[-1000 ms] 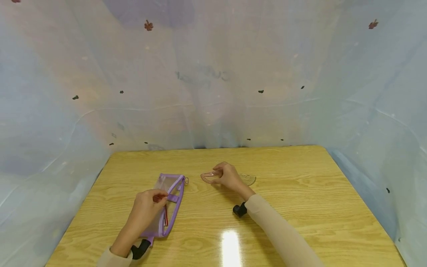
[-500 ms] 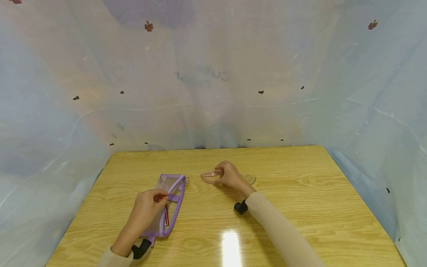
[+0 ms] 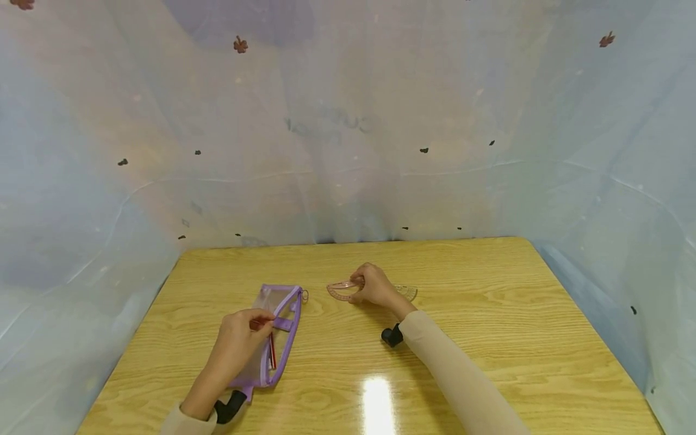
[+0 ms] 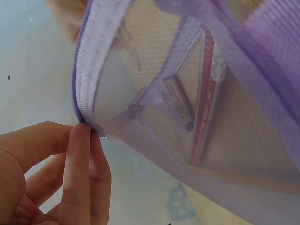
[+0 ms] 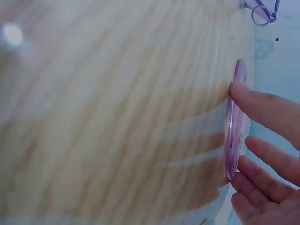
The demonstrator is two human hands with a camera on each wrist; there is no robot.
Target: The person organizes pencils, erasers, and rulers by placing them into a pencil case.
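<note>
My left hand [image 3: 239, 332] pinches the opened edge of a purple mesh pencil case [image 3: 293, 338] on the table's left side. Through the mesh in the left wrist view show a red pencil [image 4: 208, 112] and a small eraser [image 4: 178, 103]. Right of the case, my right hand [image 3: 376, 287] holds a pink transparent protractor [image 3: 338, 294] by its edges. The right wrist view has the protractor [image 5: 235, 122] edge-on, thumb and fingers at its rim. A second, clear protractor [image 3: 408, 292] lies partly hidden behind the right hand and wrist.
The wooden table [image 3: 489, 338] carries the case and both protractors. A ring [image 3: 304, 295] hangs from the case's far corner. A pale printed curtain [image 3: 348, 151] encloses the table at the back and sides.
My right hand has shifted slightly to the right and its fingertips have drawn in around the pink protractor's edges. The left hand and the pencil case stay as they were.
</note>
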